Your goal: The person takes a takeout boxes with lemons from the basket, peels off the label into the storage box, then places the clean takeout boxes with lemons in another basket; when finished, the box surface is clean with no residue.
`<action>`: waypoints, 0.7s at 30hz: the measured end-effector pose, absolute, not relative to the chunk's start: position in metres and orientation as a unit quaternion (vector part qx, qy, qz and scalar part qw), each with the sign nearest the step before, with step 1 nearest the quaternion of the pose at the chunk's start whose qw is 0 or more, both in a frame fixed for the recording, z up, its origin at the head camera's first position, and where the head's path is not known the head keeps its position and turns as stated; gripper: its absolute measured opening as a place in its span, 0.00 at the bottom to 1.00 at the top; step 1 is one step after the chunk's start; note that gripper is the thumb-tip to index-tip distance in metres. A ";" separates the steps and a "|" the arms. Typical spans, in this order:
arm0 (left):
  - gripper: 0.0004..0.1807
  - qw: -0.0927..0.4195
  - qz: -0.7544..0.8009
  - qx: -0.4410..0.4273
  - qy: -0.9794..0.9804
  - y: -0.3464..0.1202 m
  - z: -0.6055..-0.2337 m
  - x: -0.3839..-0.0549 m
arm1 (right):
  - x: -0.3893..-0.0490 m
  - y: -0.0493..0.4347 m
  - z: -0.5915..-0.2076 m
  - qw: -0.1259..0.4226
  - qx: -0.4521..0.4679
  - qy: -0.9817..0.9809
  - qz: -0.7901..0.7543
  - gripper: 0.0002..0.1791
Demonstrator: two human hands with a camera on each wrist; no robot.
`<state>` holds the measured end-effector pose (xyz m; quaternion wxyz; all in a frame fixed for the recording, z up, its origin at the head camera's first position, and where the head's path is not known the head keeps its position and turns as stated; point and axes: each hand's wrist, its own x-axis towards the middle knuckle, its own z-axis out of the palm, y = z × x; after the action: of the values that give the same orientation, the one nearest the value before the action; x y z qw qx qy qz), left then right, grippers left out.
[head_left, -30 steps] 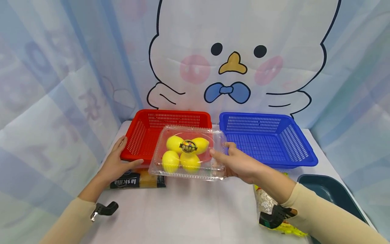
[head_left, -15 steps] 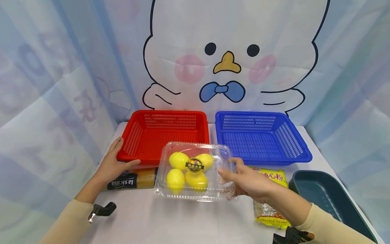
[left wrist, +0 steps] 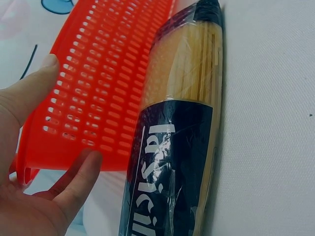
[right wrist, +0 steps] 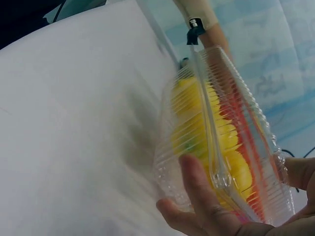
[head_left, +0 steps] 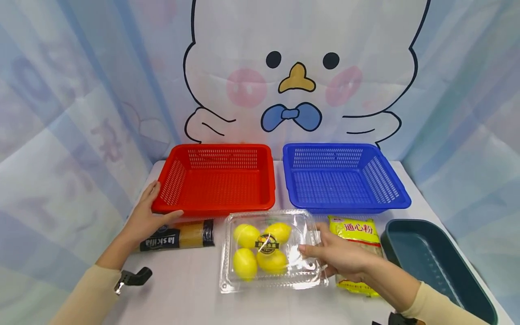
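A clear plastic clamshell box (head_left: 305,234) of yellow lemons (head_left: 245,264) with a round dark label hangs over the table's middle, tilted. My right hand (head_left: 345,255) grips its right end, thumb on the lid and fingers underneath. In the right wrist view, the lemons (right wrist: 236,172) show through the ribbed side and the box is apart from the table. My left hand (head_left: 148,221) rests at the front left corner of the red basket (head_left: 219,212), fingers fairly straight, thumb along the front. Below that thumb lies a spaghetti pack (left wrist: 172,128) with a black label.
A blue basket (head_left: 345,210) stands beside the red one at the back. Right of the clamshell lies a yellow bag of pasta (head_left: 357,230), partly behind my right hand. A dark green tray (head_left: 438,266) sits at the right edge. A printed curtain (head_left: 300,27) hangs behind.
My right hand has brought the clamshell from over the red basket's front toward me, lower and slightly right. My left hand stays at the red basket's corner. The head view has shifted a little.
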<state>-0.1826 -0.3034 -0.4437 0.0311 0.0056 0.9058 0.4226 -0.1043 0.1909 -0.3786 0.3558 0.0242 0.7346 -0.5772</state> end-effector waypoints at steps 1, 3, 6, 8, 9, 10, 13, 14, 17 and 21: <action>0.67 0.031 0.424 0.006 0.905 -0.303 -0.443 -0.183 | -0.104 0.192 -0.381 0.354 0.026 0.739 -0.572 0.49; 0.67 0.031 0.425 0.006 0.905 -0.303 -0.443 -0.183 | -0.103 0.194 -0.386 0.355 0.028 0.740 -0.571 0.49; 0.66 0.031 0.425 0.006 0.905 -0.303 -0.443 -0.183 | -0.100 0.195 -0.393 0.353 0.034 0.736 -0.576 0.49; 0.66 0.030 0.424 0.007 0.905 -0.303 -0.444 -0.183 | -0.098 0.195 -0.397 0.353 0.039 0.728 -0.587 0.48; 0.66 0.028 0.422 0.008 0.906 -0.303 -0.444 -0.183 | -0.098 0.194 -0.399 0.352 0.039 0.724 -0.591 0.48; 0.66 0.027 0.421 0.009 0.907 -0.303 -0.444 -0.183 | -0.097 0.194 -0.400 0.351 0.039 0.723 -0.594 0.47; 0.66 0.022 0.417 0.011 0.909 -0.303 -0.444 -0.183 | -0.095 0.193 -0.404 0.349 0.038 0.722 -0.596 0.46; 0.66 0.021 0.416 0.010 0.909 -0.303 -0.444 -0.183 | -0.095 0.193 -0.405 0.348 0.038 0.724 -0.595 0.46; 0.67 0.023 0.415 0.008 0.910 -0.303 -0.444 -0.182 | -0.095 0.192 -0.409 0.346 0.042 0.726 -0.593 0.45; 0.67 0.024 0.414 0.007 0.910 -0.302 -0.444 -0.182 | -0.094 0.191 -0.414 0.341 0.051 0.723 -0.599 0.44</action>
<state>-0.1820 -0.3024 -0.4443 0.0235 0.0067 0.9101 0.4136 -0.0940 0.1908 -0.4139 0.3406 0.0510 0.7229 -0.5991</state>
